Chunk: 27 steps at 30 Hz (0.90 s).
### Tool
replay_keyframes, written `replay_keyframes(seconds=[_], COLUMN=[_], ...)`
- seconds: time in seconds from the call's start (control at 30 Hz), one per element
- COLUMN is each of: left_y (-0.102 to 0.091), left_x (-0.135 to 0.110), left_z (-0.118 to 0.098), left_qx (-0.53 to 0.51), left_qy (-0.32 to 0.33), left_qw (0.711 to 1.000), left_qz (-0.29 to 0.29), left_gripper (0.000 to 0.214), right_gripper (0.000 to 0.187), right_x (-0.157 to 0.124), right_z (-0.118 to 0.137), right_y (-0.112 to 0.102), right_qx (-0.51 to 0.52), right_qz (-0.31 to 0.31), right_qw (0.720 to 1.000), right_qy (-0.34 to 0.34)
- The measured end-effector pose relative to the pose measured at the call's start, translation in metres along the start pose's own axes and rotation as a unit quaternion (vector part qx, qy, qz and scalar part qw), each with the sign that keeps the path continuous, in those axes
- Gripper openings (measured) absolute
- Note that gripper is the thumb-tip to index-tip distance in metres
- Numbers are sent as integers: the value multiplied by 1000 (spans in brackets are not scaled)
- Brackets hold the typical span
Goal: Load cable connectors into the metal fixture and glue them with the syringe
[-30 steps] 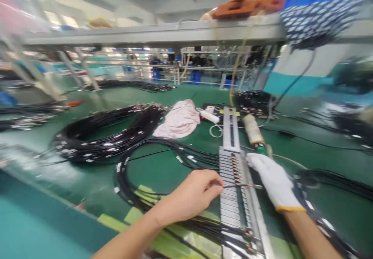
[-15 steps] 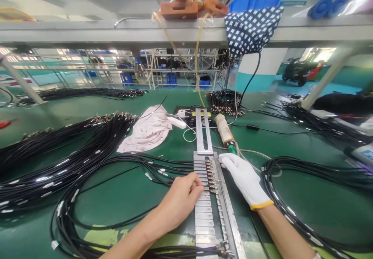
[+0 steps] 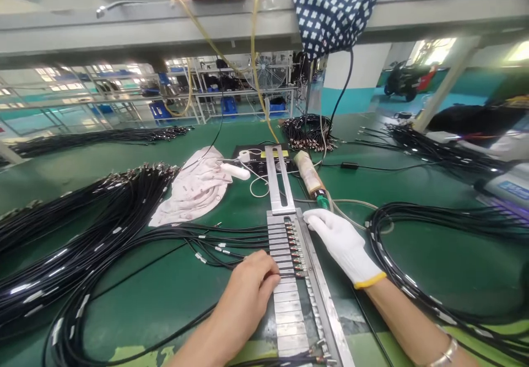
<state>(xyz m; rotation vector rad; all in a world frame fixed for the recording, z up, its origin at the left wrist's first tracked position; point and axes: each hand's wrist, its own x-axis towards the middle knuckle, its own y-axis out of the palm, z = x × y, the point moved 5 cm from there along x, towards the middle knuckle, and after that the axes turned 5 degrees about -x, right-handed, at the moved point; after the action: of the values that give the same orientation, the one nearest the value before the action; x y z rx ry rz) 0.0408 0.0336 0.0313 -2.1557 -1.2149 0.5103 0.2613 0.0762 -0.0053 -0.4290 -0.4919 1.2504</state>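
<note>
The counter before me is deep green, its cables black with white tags, the rack silver-grey. The right hand wears white, with a yellow cuff. The crumpled cloth is pale pink; the hanging cloth, navy with white motifs.

Black cables lie across the upper slots of a metal fixture. At its left edge the bare left hand pinches one; the gloved right hand meets its right edge. Left of the fixture spreads a pale cloth.
</note>
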Motion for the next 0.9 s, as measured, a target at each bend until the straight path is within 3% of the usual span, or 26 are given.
replay_keyframes(seconds=[0.37,0.57,0.73,0.9], left_y=[7,8,6,4], left_x=[3,2,2,1], left_z=[2,1,-2,0], left_qx=[126,102,142,57], left_qy=[43,45,67,34], left_qw=[991,994,988,998], left_qz=[7,9,-3,-7], left_gripper=[26,22,27,22], right_gripper=[29,27,27,27], right_x=[-3,-8,-13,-16], right_z=[10,22,32,40], right_y=[0,-3,-5,-6], right_qx=[-35,-81,-123,-158], right_qz=[-11,-1,11,13], right_qw=[999,997,992,987], right_qy=[-12,8,29,8])
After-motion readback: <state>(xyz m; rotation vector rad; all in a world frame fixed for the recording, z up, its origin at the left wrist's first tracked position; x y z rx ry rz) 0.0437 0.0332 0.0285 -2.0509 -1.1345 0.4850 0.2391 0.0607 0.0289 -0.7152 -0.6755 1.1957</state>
